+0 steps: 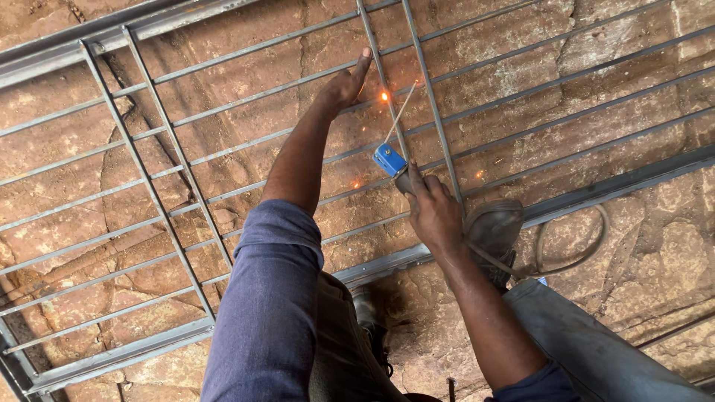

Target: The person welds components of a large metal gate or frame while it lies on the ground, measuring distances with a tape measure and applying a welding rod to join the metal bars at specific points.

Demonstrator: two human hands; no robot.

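Note:
A grey metal grille (160, 160) of thin bars lies flat on a reddish stone floor. My left hand (344, 84) reaches forward and presses on a crossbar, fingers stretched out beside an upright bar. My right hand (434, 212) grips a blue electrode holder (390, 159) with a thin welding rod (400, 113) slanting up from it. An orange spark (385, 96) glows at a bar joint just left of the rod, close to my left hand. Smaller sparks lie scattered over the stone around it.
My shoe (493, 231) rests on the grille's lower frame rail beside my right hand. A grey cable (577, 253) loops on the stone to the right of it. My knees in blue and grey trousers fill the lower middle.

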